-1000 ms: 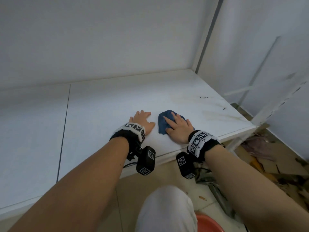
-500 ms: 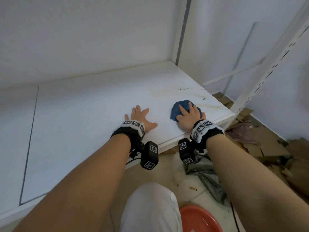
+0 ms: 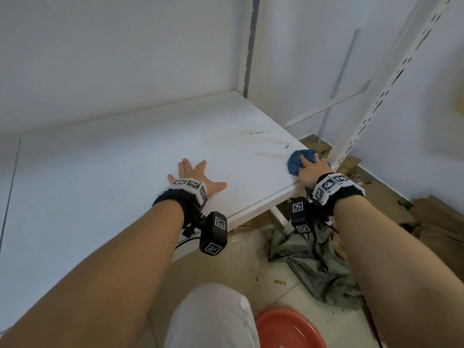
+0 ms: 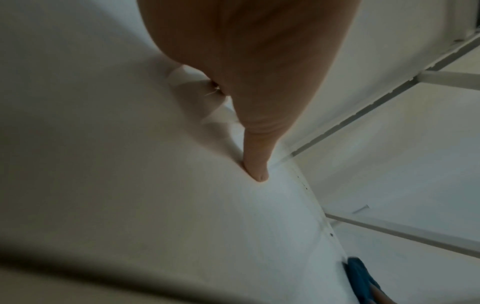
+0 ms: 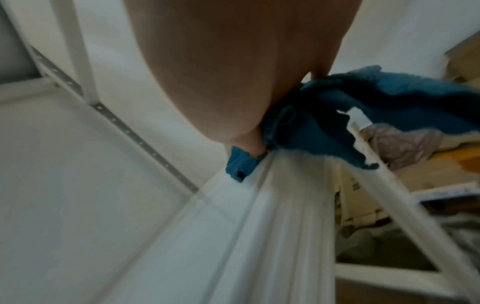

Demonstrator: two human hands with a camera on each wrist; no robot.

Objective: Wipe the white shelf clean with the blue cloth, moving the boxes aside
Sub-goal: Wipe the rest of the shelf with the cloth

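The white shelf point(image 3: 113, 177) fills the left and middle of the head view, with brown smears point(image 3: 246, 140) near its right end. My left hand point(image 3: 194, 173) lies flat on it with fingers spread, holding nothing; its thumb point(image 4: 257, 162) presses the surface. My right hand point(image 3: 311, 168) presses the bunched blue cloth point(image 3: 297, 159) onto the shelf's front right corner, index finger straight on top. In the right wrist view part of the blue cloth point(image 5: 394, 102) hangs past the shelf edge point(image 5: 259, 226). No boxes stand on the shelf.
A white perforated upright point(image 3: 376, 96) rises just right of the cloth. On the floor lie a crumpled grey-green bag point(image 3: 313, 267), flattened cardboard point(image 3: 439, 222) and a red basin point(image 3: 288, 330). My knee point(image 3: 213, 317) is below the shelf front.
My right hand has slid the blue cloth rightward from beside the left hand to the front right corner. The left hand has stayed flat in place.
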